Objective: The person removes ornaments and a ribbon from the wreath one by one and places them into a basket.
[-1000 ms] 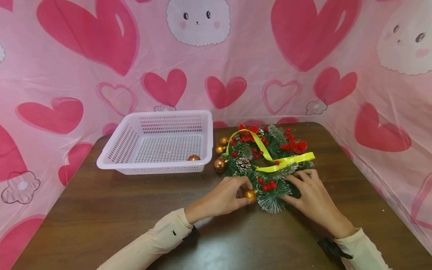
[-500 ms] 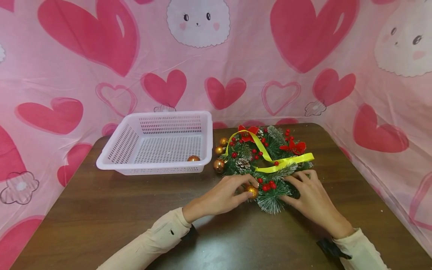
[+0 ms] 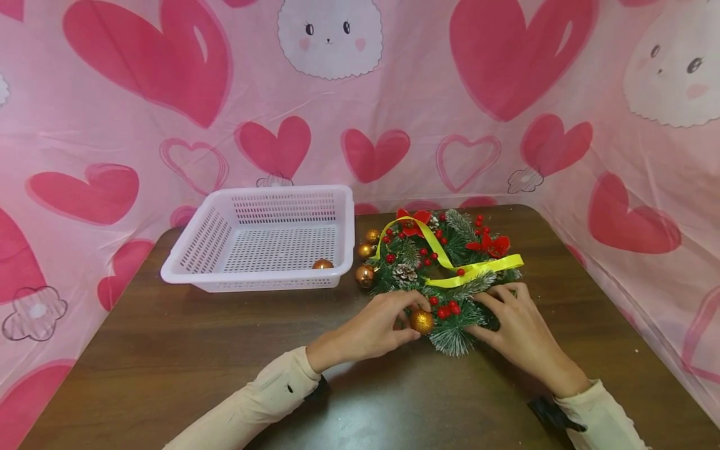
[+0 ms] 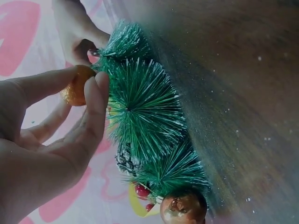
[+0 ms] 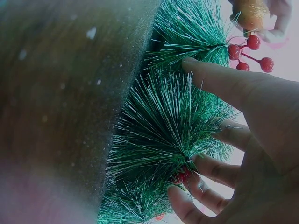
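A green wreath (image 3: 450,340) with red berries, pinecones, red flowers and a yellow ribbon (image 3: 478,269) lies on the table. At its near left edge the left hand (image 3: 374,328) pinches a glittery gold ball (image 3: 422,321); the left wrist view shows the ball (image 4: 78,86) between thumb and fingers of the left hand (image 4: 51,135). On the wreath's near right side rests the right hand (image 3: 523,331), fingers spread. In the right wrist view the right hand's fingertips touch the green bristles (image 5: 173,121). Several other balls, one of them copper (image 3: 365,275), sit along the wreath's left edge.
A white perforated basket (image 3: 259,279) stands left of the wreath, with a copper ball (image 3: 323,264) inside near its front right corner. The brown table (image 3: 225,350) backs onto a pink cloth (image 3: 416,156) printed with hearts.
The gold ball in the left hand has shifted slightly right, closer against the wreath, and the left fingers have changed their position around it. The right hand has stayed about where it was.
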A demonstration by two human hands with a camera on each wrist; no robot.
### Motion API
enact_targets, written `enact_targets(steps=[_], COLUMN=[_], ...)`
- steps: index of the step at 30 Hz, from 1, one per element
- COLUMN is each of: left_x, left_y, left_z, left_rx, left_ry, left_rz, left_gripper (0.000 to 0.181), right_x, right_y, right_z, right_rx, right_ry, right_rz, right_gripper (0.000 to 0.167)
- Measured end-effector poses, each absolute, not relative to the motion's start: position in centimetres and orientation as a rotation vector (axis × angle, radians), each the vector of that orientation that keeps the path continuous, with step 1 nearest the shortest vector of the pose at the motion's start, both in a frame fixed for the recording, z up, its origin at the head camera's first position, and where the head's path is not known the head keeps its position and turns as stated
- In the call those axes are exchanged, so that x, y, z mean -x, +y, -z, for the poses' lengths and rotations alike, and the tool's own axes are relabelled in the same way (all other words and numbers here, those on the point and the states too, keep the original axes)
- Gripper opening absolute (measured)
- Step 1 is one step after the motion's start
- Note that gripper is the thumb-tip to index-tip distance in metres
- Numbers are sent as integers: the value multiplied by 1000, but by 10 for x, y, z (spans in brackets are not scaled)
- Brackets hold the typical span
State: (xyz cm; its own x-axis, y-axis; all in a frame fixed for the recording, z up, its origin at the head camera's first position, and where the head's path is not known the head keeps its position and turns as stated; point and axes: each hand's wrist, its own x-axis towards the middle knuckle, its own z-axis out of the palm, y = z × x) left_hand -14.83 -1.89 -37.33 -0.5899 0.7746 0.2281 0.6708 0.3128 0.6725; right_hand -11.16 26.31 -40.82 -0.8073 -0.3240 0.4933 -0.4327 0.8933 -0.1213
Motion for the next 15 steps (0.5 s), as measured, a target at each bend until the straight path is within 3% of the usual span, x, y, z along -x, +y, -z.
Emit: enact_targets(steps=[15], left_x=[150], left_y=[-16], left_z=[371], left_rx=[-1342], left_ry=[2555], left_rz=[-1177], left_gripper=[34], right_x=[111], right_y=[264], right_z=[408], right_rx=[-566], right_ry=[-2575], right_rz=[-318], right_gripper=[55])
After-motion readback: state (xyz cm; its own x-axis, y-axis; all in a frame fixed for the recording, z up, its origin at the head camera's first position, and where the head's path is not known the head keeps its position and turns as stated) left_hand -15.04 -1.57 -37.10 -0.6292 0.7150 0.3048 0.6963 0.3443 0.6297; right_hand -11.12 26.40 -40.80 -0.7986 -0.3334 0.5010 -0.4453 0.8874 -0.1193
